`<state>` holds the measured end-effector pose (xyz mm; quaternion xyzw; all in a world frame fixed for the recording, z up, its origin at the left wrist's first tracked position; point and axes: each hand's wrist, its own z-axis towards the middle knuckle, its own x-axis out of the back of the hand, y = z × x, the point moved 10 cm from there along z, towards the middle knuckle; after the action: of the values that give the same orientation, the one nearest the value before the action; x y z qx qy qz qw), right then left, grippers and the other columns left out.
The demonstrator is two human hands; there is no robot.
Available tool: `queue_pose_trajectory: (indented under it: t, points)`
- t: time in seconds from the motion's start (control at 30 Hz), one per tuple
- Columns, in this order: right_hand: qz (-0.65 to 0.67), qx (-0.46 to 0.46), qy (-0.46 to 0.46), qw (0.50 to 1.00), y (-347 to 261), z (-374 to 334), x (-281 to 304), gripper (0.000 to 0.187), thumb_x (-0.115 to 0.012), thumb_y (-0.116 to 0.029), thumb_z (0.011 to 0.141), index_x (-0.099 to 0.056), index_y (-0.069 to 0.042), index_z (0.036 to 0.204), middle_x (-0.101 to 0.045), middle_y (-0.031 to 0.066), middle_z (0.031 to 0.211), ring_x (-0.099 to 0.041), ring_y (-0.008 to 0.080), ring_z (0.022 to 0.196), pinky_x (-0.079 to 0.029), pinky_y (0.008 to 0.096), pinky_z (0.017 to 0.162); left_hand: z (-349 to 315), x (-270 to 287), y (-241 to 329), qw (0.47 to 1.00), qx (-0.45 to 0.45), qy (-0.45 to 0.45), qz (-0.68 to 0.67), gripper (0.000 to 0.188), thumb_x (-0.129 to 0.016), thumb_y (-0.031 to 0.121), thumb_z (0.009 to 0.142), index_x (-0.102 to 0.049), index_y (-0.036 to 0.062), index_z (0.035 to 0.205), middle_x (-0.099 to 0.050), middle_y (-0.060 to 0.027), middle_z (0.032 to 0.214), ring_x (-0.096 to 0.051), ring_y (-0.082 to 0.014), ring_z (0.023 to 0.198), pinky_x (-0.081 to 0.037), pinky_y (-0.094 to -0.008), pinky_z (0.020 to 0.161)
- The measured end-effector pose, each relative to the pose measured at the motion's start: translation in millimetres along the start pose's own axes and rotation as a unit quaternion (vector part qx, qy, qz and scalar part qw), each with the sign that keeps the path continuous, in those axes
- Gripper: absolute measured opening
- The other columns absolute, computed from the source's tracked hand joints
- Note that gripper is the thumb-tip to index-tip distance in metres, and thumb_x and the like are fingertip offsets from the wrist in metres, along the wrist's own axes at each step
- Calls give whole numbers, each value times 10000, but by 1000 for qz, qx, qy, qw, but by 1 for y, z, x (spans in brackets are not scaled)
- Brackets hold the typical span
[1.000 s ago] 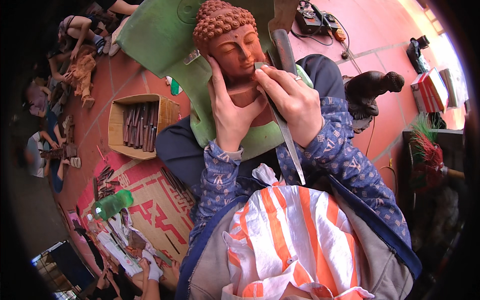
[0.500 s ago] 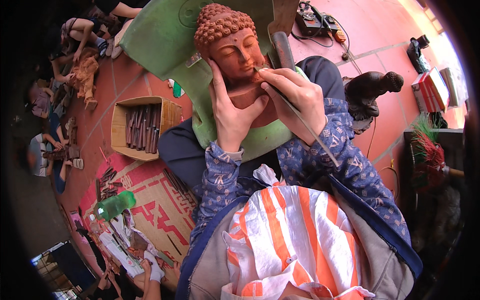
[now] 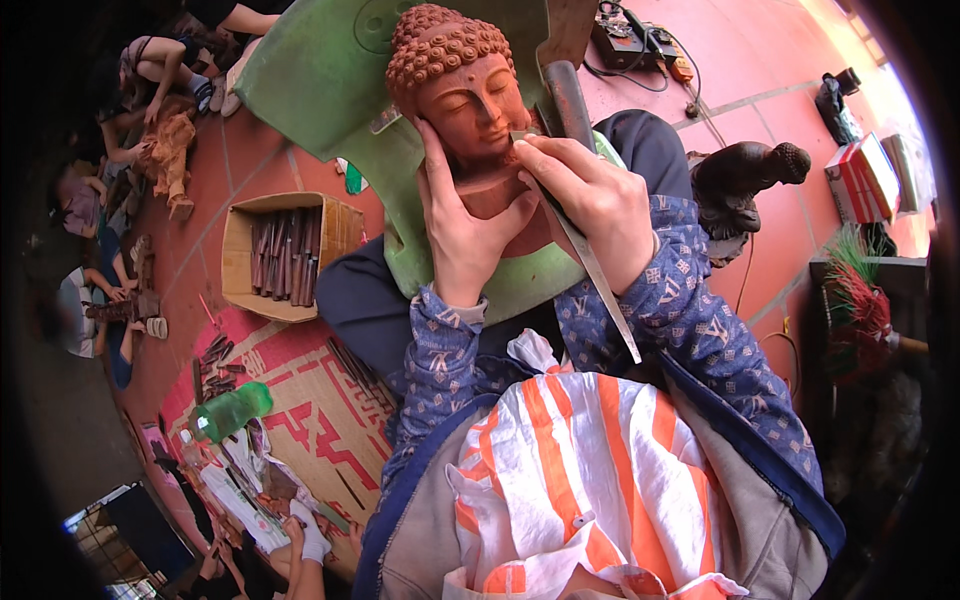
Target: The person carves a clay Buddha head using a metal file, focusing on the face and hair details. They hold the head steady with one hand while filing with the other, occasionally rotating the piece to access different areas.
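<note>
A reddish-brown carved Buddha bust with curled hair and lowered eyelids leans back on a green plastic chair piece between my legs. My left hand cups the bust at its cheek and neck, forefinger up along the cheek and thumb across the neck. My right hand pinches a thin, flat grey strip, perhaps sandpaper. Its upper end touches the face beside the mouth and chin; the tapering tail hangs below my hand towards my lap. Finger contact under my right palm is hidden.
A cardboard box of chisel-like tools stands at left, above a patterned mat with a green bottle. At right are a dark carved figure, a brush and a black electrical box with cables. Other people sit far left.
My right hand has turned slightly, so the strip shows its broad face instead of its edge. Its tail has swung left. My left hand and the bust have barely moved.
</note>
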<state>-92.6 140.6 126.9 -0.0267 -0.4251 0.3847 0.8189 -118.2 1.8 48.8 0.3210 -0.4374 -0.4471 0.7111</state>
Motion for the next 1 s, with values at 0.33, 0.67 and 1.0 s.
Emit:
queue_pose_trajectory:
  t: [0.33,0.67,1.0]
  points:
    - [78,-17,-12,997,8,3,1,233,-681,-93,860,-703,-64,1090,-698,102,1018,-709,277,822,-571,342,696,1,3,5,1000,-9,6,20,1225,-891,344,675,-126,45,1585,-456,-264,1329,-501,-402,1237,-440,-453,1023]
    - [136,-75,22,988,26,5,0,204,-701,-93,856,-719,-64,1057,-708,96,982,-711,276,793,-573,344,695,-1,3,2,1000,-6,0,12,1205,-880,336,688,-131,32,1582,-444,-267,1378,-492,-386,1267,-429,-445,1046]
    - [70,-32,59,995,8,-6,4,175,-696,-82,868,-728,-60,1039,-712,102,936,-706,279,798,-561,340,688,0,0,6,1000,6,-15,15,1144,-839,265,732,-117,21,1586,-444,-262,1440,-501,-332,1294,-417,-408,1069]
